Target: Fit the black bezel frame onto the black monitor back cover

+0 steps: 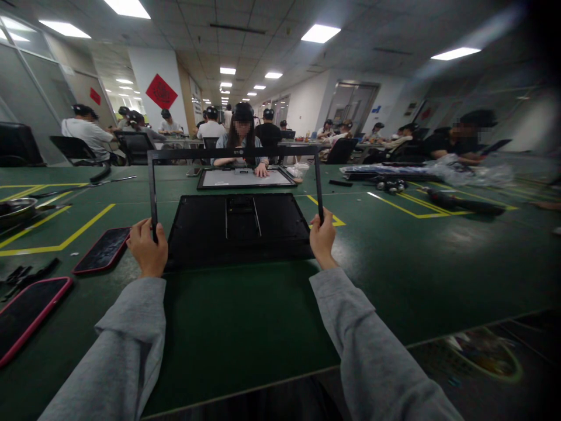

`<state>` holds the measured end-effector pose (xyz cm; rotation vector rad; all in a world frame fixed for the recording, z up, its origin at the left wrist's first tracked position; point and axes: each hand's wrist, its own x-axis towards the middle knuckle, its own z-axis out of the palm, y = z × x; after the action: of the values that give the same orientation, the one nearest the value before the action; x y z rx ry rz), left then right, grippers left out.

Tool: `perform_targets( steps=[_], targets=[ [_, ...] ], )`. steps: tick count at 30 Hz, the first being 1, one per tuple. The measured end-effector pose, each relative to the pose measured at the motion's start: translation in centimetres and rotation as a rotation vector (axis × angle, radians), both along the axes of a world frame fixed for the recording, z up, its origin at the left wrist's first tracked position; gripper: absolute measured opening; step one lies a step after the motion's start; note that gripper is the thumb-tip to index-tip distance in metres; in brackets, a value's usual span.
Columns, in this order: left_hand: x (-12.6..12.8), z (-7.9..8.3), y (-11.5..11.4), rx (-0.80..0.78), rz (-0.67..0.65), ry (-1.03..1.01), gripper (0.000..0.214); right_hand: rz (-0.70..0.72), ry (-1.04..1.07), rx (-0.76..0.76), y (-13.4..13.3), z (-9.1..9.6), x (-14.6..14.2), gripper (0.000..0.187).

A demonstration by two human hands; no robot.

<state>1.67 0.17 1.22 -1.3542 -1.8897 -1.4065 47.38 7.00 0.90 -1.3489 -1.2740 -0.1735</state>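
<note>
Between my two hands a thin black monitor bezel (236, 153) is held up above the table, its long bar with the logo at the far side. My left hand (149, 247) is closed around the bezel's left side bar, and my right hand (323, 237) grips the right side bar. Seen through and below the frame, a black monitor back cover (201, 228) lies on the green table (236, 316). Two upright metal strips show in the cover's middle. My fingertips partly hide the ends of the bezel's bars.
Two phones with pink edges, a nearer one (30, 316) and a farther one (103, 250), lie left. Opposite, a person's hand (262, 169) rests on a grey panel (245, 178). A metal bowl (17, 210) stands far left. Plastic wrap (464, 169) and a dark tool (464, 203) lie right.
</note>
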Motion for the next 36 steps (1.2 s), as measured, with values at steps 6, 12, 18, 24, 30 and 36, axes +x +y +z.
perform_targets(
  steps=[6,12,18,24,30,36],
  targets=[
    [-0.01,0.06,0.03,-0.01,-0.003,0.0,0.044,0.004,-0.006,-0.002,0.13,-0.19,0.11,0.038],
    [-0.13,-0.15,0.04,-0.013,-0.003,0.011,0.045,-0.008,-0.011,-0.022,0.24,-0.31,0.18,0.036],
    [-0.23,-0.27,0.13,-0.027,-0.001,0.012,0.044,0.006,0.005,-0.034,0.29,-0.35,0.2,0.035],
    [-0.31,-0.39,0.27,-0.042,0.01,0.025,0.042,0.001,0.0,-0.064,0.32,-0.47,0.28,0.035],
    [-0.47,-0.59,0.35,-0.057,0.001,0.023,0.041,-0.003,-0.007,-0.1,0.09,-0.25,0.08,0.037],
    [-0.67,-0.81,0.58,-0.051,-0.009,0.006,0.04,-0.008,-0.006,-0.111,0.19,-0.4,0.13,0.037]
  ],
)
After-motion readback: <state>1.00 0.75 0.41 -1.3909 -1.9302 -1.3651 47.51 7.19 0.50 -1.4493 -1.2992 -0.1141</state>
